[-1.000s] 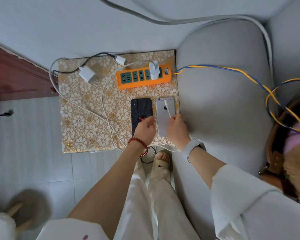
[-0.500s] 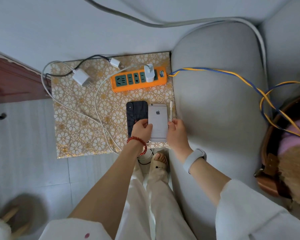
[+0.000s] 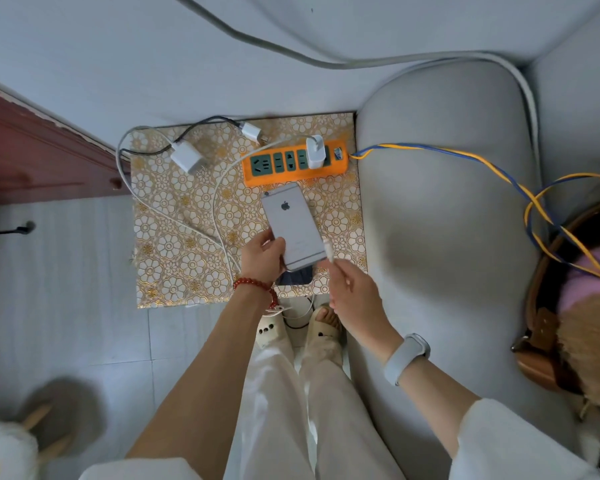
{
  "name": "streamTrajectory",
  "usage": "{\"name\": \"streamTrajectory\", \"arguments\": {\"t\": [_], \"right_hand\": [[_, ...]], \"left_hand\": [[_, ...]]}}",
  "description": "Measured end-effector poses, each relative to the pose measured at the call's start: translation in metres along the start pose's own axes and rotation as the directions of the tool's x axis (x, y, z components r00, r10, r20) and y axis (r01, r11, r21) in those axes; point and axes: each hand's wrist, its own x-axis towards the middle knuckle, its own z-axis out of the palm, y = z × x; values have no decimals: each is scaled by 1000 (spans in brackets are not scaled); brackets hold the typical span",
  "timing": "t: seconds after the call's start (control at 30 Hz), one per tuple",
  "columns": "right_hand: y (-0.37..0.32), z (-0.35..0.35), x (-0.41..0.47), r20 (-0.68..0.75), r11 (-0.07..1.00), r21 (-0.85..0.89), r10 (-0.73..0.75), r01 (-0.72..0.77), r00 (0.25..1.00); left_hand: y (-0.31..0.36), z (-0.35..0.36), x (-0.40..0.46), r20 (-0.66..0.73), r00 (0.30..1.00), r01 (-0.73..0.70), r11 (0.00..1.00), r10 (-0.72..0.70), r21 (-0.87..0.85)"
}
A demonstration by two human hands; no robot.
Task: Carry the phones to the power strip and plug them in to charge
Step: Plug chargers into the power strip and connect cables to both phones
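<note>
My left hand (image 3: 262,255) grips the lower left edge of a silver phone (image 3: 293,225), held back-up and tilted above the patterned mat (image 3: 174,237). Beneath it a black phone (image 3: 296,277) lies on the mat, mostly hidden. My right hand (image 3: 349,289) pinches the white charging cable plug (image 3: 328,249), whose tip sits beside the silver phone's bottom right corner. The orange power strip (image 3: 293,166) lies at the mat's far edge, with a white charger (image 3: 315,152) plugged into it.
Two loose white chargers (image 3: 186,157) with cables lie on the mat's far left. A grey sofa arm (image 3: 447,220) stands on the right, crossed by blue and yellow wires (image 3: 465,157). A red wooden door (image 3: 32,150) is left. My feet in slippers (image 3: 321,329) stand below the mat.
My left hand has lifted the silver phone off the mat and tilted it over the black phone. My right hand has drawn back with the cable plug to the phone's bottom end.
</note>
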Motion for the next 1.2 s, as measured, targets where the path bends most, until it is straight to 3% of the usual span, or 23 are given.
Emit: {"name": "streamTrajectory", "arguments": {"t": [0.13,0.27,0.8,1.2], "right_hand": [[-5,10,-6,35,998,-45,40,-39,999],[-7,12,-7,-19,997,-71,38,-39,999],[-18,13,-8,-85,997,-51,51,-55,995],[-18,9,-8,-78,996,-38,74,-77,994]], "left_hand": [[9,-3,-2,-31,999,32,993,-36,-118],[13,-3,-11,-26,998,43,977,-50,-209],[22,5,-27,5,998,58,940,-60,-337],[22,9,-28,-7,1000,23,967,-26,-253]]}}
